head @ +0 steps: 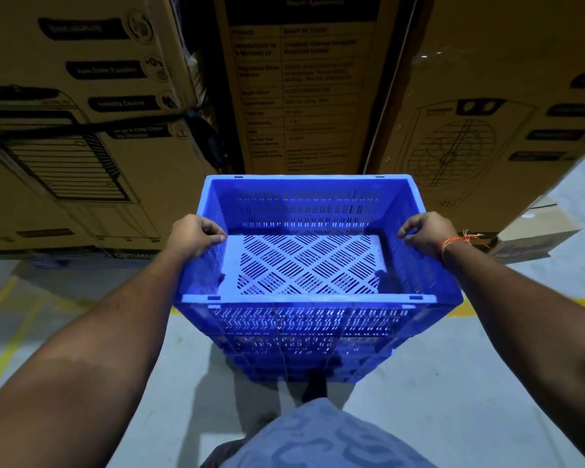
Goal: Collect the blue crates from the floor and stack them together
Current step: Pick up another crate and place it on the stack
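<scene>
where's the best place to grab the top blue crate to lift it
Probably the two short side rims of the top blue crate, one from each side, as the left hand and right hand grip it now. The open top leaves those rims free for fingers to curl over, and opposite grips should keep it level.

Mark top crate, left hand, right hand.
top crate [306,265]: head view, slotted floor inside.
left hand [196,236]: head view, back of hand on the left rim.
right hand [426,231]: head view, back of hand on the right rim.
</scene>
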Motion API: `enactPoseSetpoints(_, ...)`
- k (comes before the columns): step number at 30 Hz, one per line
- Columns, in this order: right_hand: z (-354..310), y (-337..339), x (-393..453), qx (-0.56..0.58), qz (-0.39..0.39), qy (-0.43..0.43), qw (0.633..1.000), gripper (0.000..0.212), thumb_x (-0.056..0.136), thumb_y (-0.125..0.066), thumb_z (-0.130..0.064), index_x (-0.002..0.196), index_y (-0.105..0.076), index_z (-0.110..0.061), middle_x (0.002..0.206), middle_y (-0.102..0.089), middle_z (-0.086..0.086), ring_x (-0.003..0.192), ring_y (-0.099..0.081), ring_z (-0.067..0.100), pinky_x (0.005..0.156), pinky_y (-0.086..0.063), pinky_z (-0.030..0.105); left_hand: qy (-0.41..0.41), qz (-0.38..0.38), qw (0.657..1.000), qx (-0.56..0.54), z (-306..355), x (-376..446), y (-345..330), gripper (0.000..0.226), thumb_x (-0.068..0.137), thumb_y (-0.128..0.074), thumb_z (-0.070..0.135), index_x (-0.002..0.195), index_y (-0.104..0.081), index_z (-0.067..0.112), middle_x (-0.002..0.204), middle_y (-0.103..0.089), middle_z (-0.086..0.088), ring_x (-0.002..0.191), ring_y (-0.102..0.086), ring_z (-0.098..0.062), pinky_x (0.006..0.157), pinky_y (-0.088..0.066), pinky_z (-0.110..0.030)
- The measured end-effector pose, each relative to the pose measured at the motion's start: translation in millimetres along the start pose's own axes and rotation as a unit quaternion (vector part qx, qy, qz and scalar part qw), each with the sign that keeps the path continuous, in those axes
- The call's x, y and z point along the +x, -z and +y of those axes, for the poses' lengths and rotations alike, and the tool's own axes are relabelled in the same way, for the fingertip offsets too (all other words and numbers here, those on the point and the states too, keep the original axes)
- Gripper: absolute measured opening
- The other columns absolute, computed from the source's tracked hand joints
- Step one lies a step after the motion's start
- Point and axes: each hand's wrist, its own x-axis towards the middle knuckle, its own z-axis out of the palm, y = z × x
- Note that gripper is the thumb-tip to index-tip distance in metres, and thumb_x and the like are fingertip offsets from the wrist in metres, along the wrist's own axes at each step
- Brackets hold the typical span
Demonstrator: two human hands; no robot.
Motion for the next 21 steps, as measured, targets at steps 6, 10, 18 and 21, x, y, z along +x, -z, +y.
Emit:
enactPoseSetpoints(6,-3,4,-2,-0.006,0.002,-0.003,1.000,0.012,0.076,-0.072,-0.007,0.075,-0.074,-0.019,0.070,-0.069,0.002,0.058,-0.064,0.020,0.053,-0.044,0.021,0.002,0.004,1.000,-0.004,-1,-6,-4,0.004,0.081,-0.081,0.020,0.081,-0.079,0.016,0.072,-0.074,0.002,0.052,-0.056,-0.006,0.059,-0.049,-0.025)
enactPoseSetpoints(10,-5,3,-6,-0.013,0.010,-0.004,1.000,0.013,0.077,-0.070,-0.007,0.077,-0.074,-0.020,0.077,-0.069,0.004,0.055,-0.063,0.016,0.045,-0.040,0.018,0.006,0.004,1.000,0.004,1,-7,-3,0.005,0.083,-0.080,0.021,0.079,-0.077,0.019,0.068,-0.072,0.005,0.050,-0.056,-0.009,0.053,-0.047,-0.025)
enactPoseSetpoints(18,1,4,-7,-0.004,0.001,0.005,1.000,0.015,0.077,-0.069,-0.008,0.075,-0.073,-0.023,0.073,-0.069,0.000,0.059,-0.068,0.020,0.049,-0.048,0.021,-0.014,0.010,0.999,0.032,0,-15,-3,0.005,0.082,-0.080,0.022,0.081,-0.078,0.017,0.074,-0.075,0.003,0.051,-0.058,-0.002,0.056,-0.044,-0.021)
enactPoseSetpoints(21,3,5,-6,-0.005,0.000,0.019,1.000,0.014,0.075,-0.070,-0.009,0.077,-0.074,-0.023,0.065,-0.069,0.001,0.054,-0.068,0.020,0.052,-0.052,0.024,-0.023,0.009,0.999,0.026,-4,-12,-2,0.006,0.081,-0.081,0.022,0.077,-0.077,0.020,0.070,-0.074,0.002,0.042,-0.054,0.004,0.055,-0.044,-0.019)
